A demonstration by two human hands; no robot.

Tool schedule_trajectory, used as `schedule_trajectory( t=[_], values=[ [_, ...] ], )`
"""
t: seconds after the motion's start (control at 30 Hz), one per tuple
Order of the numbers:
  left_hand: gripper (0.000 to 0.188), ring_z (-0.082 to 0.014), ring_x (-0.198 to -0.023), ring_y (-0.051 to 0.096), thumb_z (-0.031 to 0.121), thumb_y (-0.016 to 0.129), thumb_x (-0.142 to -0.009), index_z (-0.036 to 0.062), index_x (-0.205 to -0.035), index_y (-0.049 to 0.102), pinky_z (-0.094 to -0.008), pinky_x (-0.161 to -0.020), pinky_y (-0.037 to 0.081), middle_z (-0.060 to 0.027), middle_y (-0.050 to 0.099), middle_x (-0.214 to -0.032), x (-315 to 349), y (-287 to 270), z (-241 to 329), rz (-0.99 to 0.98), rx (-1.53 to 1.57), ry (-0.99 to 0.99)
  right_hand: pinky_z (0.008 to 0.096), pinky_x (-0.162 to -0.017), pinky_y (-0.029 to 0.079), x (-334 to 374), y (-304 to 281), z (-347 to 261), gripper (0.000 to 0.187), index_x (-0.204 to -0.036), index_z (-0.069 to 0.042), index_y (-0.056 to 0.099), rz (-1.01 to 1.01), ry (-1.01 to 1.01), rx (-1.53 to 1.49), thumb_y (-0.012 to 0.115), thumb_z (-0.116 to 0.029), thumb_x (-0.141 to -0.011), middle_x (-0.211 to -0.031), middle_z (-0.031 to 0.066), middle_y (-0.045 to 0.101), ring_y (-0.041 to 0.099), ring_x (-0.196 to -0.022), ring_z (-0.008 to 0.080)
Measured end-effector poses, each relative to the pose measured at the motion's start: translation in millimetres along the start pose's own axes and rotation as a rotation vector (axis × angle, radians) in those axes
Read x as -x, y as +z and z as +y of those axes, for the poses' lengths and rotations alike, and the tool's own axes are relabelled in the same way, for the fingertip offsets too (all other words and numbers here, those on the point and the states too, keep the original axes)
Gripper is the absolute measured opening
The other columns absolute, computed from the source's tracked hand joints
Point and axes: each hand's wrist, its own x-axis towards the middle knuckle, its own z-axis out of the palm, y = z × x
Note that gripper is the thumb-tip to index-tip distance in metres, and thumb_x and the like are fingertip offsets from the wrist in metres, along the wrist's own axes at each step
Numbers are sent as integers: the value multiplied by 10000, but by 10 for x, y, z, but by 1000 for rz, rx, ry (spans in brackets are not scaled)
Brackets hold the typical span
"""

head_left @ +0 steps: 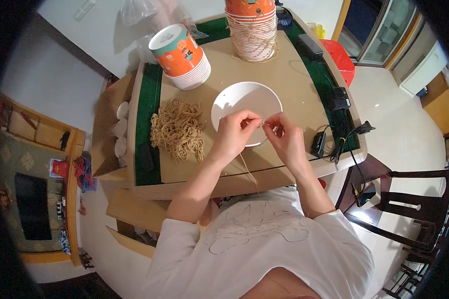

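My left hand (234, 133) and my right hand (287, 140) meet over the near side of a white bowl (246, 93), fingertips pinched close together. Something small and pale is between the fingertips, too small to make out. A thin tan string (249, 172) trails from under my left hand, past the table's near edge. To the left of the bowl lies a tangled heap of the same tan string (178, 130). Behind it stands an upside-down stack of orange and green paper bowls (179, 52).
A taller bowl stack (252, 37), draped with string, stands at the back. Black adapters and cables (340, 99) line the table's right edge. A cardboard box (110, 119) with white round pieces adjoins the left side. A red stool (339, 60) and dark chair (414, 207) stand right.
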Motion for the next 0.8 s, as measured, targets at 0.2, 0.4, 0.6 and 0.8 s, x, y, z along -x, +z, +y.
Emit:
schedule_trajectory(
  t=[0.2,0.4,0.6,0.8],
  values=[
    [96,-133,-612,606,88,607,-840,-7,-844,617,-260,-576,467,-81,646,-700,-31,86,-170,144,71,184,303,-555,472,0,17,-23,121,-843,-17,587,-18,24,18,658,-92,-783,-712,104,635,592,-587,181],
    [81,-122,-603,588,76,606,-835,-5,-836,614,-255,-566,456,-71,632,-684,-40,76,-121,143,-7,179,316,-553,460,-4,70,52,117,-831,-23,608,47,-74,68,675,-97,-770,-685,102,597,580,-592,198],
    [73,-52,-654,537,59,612,-846,-12,-859,615,-214,-582,431,-16,610,-701,-41,75,-92,127,-10,170,319,-523,439,-13,107,45,100,-823,-40,644,75,-76,54,690,-110,-768,-687,99,598,565,-571,204],
    [38,-159,-595,574,39,583,-831,3,-827,572,-274,-556,448,-86,607,-705,-72,111,-150,226,-42,287,329,-521,435,-10,112,79,86,-803,-43,648,95,-130,72,686,-113,-771,-683,101,597,566,-566,217]
  ],
)
